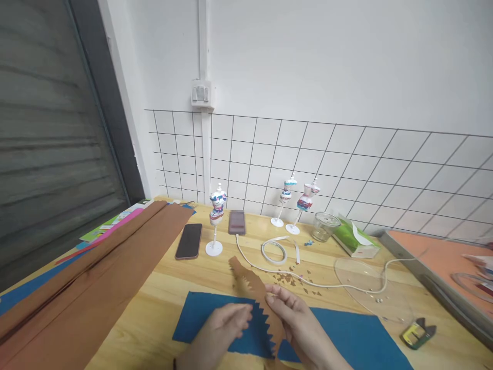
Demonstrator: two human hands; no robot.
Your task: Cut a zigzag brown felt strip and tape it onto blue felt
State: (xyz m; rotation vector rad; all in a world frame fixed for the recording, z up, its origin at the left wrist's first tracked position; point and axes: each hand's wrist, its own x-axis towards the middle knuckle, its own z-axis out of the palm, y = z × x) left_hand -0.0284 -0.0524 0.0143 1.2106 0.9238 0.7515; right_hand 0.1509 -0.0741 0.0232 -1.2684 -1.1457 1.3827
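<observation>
A narrow brown paper strip (252, 285) with a jagged, saw-toothed edge runs from the table down towards me. My right hand (298, 321) pinches it from the right side near its middle. My left hand (221, 329) rests with curled fingers just left of the strip, over a blue sheet (346, 334) lying on the wooden table (162, 303); whether it touches the strip is unclear. Small brown paper scraps (287, 279) lie beyond the strip.
Long brown paper sheets (96, 288) cover the left of the table. Farther back stand three small mannequin stands (215, 221), two phones (189, 240), a white cable (269, 267), a tape loop (274, 252), a glass cup (324, 226) and a tissue pack (352, 239). A small clipper (418, 332) lies at right.
</observation>
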